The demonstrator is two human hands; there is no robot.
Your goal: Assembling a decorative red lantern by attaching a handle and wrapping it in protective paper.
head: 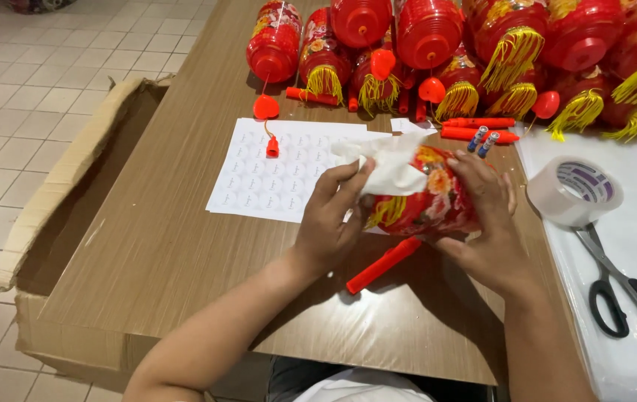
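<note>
Left hand (331, 216) gripped white tissue (385, 165) | right hand (486, 205) clasped red lantern (426, 197) | nearby — sticker sheet (259, 175), tape roll (575, 191), scissors (627, 286), lantern pile (482, 52) crowding the table (169, 246)

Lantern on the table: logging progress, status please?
Left hand presses white tissue on red lantern. Right hand grips lantern. Red stick lies beneath.

A brown wood-grain table (162, 246) stands on a floor of pale square tiles (28, 82). An open, worn brown cardboard box (50, 201) sits against the table's left edge.
</note>
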